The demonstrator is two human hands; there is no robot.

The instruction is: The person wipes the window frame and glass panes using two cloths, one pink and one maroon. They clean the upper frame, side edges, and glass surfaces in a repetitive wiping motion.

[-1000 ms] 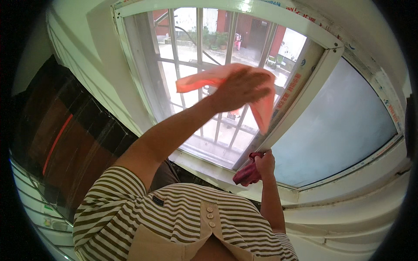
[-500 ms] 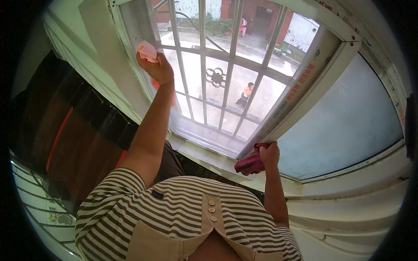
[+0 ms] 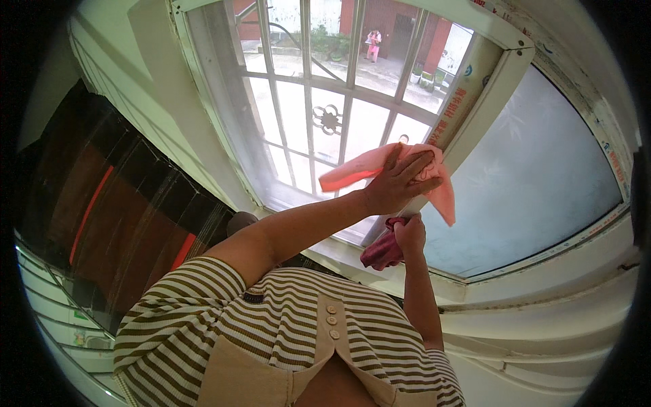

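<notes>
- Head view: left hand (image 3: 400, 182) lies flat, fingers spread, pressing a pale pink cloth (image 3: 380, 169) against the white-framed window pane (image 3: 298, 129), centre of picture.
- Right hand (image 3: 409, 234), at 6 o'clock just below, is clenched round a bunched dark magenta rag (image 3: 381, 249).
- Frosted open sash (image 3: 536, 183) at 3 o'clock.

The left hand (image 3: 400, 183) covers the middle of the pink cloth (image 3: 369, 168), so only its ends show. The right hand (image 3: 409, 235) hides most of the dark red rag (image 3: 381, 249) in its grip. A distant figure in pink (image 3: 372, 44) outside the window is too small to make out.
</notes>
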